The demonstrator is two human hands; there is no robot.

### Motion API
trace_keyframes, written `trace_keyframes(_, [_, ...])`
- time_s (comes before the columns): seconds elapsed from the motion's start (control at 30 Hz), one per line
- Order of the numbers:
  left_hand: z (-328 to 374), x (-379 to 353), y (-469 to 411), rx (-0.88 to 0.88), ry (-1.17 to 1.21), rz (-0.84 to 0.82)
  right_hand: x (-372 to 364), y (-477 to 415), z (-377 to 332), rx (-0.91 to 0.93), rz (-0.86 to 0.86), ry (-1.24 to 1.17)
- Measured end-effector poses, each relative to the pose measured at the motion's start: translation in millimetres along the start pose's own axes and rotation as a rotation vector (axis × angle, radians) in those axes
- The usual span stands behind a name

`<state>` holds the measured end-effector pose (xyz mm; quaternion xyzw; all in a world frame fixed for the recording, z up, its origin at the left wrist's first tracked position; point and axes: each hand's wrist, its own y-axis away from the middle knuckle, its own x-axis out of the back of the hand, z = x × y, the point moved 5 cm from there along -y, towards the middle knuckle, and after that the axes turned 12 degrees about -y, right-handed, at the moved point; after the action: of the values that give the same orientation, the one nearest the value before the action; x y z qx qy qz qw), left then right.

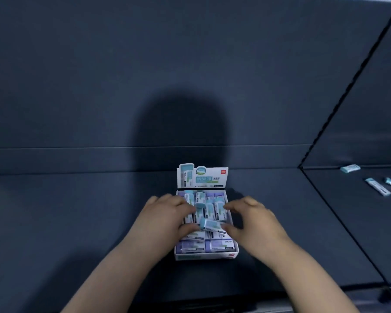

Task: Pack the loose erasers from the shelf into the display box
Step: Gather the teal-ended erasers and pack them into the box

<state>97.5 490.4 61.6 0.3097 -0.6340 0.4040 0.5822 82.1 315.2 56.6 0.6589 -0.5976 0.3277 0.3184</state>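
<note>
The left hand (167, 218), fingers curled, pinches the capped end of a blue eraser (211, 225) lying crosswise atop the packed rows of the display box (207, 256) between both hands. The right hand (255, 224), likewise half-curled, pinches the eraser's other end. Well right of it, loose erasers (378, 187) lie on the shelf (359, 213).

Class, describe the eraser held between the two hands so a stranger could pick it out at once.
Find the white display box on the dark shelf. Over its middle, the left hand and right hand hold one eraser between their thumbs. It alone lies crosswise over the packed rows, blue end leftward.
</note>
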Motion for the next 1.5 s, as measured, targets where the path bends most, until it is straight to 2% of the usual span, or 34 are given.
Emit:
trace_keyframes(0.2, [22, 15, -17, -0.037, -0.026, 0.011, 19, 4, 12, -0.007, 0.058, -0.024])
trace_keyframes(0.4, [79, 17, -39, -0.046, -0.039, 0.033, 43, 9, 48, 0.03, 0.037, -0.034])
trace_keyframes(0.67, [186, 11, -90, 0.031, -0.12, 0.004, 120, 23, 137, 0.103, 0.003, -0.009])
trace_keyframes(0.97, [293, -16, -128, 0.11, -0.205, -0.138, 179, 49, 242, 0.044, -0.058, 0.023])
trace_keyframes(1.07, [307, -20, -132, 0.109, -0.217, -0.164, 184, 53, 255, 0.031, -0.058, 0.024])
trace_keyframes(1.2, [313, -17, -141, 0.091, -0.221, -0.107, 189, 55, 264, 0.007, -0.037, 0.014])
trace_keyframes(1.5, [323, -21, -165, -0.017, -0.166, -0.106, 208, 56, 288, -0.14, 0.027, 0.038])
